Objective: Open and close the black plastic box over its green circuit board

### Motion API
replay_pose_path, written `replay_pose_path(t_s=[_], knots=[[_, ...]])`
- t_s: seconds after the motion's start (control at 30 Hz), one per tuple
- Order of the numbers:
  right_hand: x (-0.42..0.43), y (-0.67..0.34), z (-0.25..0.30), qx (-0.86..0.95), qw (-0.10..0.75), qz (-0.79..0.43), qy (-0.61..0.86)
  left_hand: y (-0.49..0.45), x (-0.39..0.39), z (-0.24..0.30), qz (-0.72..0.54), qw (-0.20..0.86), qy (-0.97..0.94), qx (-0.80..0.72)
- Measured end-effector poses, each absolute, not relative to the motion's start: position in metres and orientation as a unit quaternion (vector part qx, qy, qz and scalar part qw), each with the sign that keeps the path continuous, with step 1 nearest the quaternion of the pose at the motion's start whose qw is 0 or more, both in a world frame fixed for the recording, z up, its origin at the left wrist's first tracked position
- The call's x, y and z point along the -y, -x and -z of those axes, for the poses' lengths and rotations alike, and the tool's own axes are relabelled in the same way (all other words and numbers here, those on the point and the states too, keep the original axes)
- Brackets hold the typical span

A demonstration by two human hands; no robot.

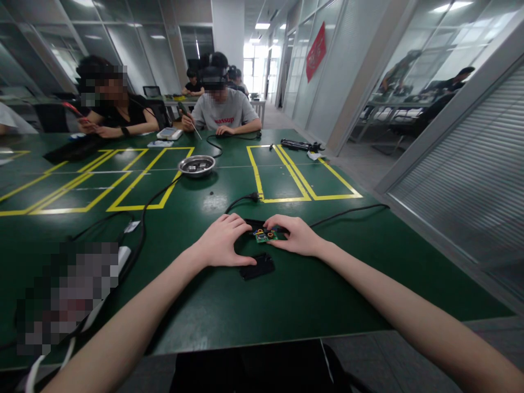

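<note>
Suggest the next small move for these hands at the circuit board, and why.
Perhaps steady the black housing with the left hand before shifting the green circuit board: the right hand has its fingers at the board, close to the housing, while the left hand spreads between the housing and a separate flat black piece, with no clear grip on either.

From afar I see a green table (pixel 286 311): black cover (pixel 258 268) at my left grip (pixel 223 242), power plug (pixel 255 197) and metal bowl (pixel 198 174) beyond.
</note>
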State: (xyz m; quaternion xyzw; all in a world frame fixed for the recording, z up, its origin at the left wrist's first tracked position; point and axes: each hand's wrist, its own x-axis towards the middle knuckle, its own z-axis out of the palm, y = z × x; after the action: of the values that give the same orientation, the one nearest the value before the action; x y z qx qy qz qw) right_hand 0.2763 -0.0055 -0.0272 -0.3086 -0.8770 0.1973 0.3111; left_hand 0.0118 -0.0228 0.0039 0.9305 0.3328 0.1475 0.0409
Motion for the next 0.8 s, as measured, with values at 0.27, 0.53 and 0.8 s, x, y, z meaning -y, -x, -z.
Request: replay_pose_path(t_s=[0.27,0.53,0.8], knots=[[0.012,-0.263,0.033,0.893,0.311,-0.173,0.276,-0.021,0.026,0.004,-0.158,0.027,-0.905,-0.395],[0.003,-0.268,0.034,0.9,0.318,-0.159,0.253,-0.02,0.022,0.014,-0.176,0.034,-0.893,-0.413],[-0.002,-0.288,0.022,0.913,0.275,-0.113,0.28,-0.019,0.021,0.019,-0.175,0.03,-0.885,-0.43]])
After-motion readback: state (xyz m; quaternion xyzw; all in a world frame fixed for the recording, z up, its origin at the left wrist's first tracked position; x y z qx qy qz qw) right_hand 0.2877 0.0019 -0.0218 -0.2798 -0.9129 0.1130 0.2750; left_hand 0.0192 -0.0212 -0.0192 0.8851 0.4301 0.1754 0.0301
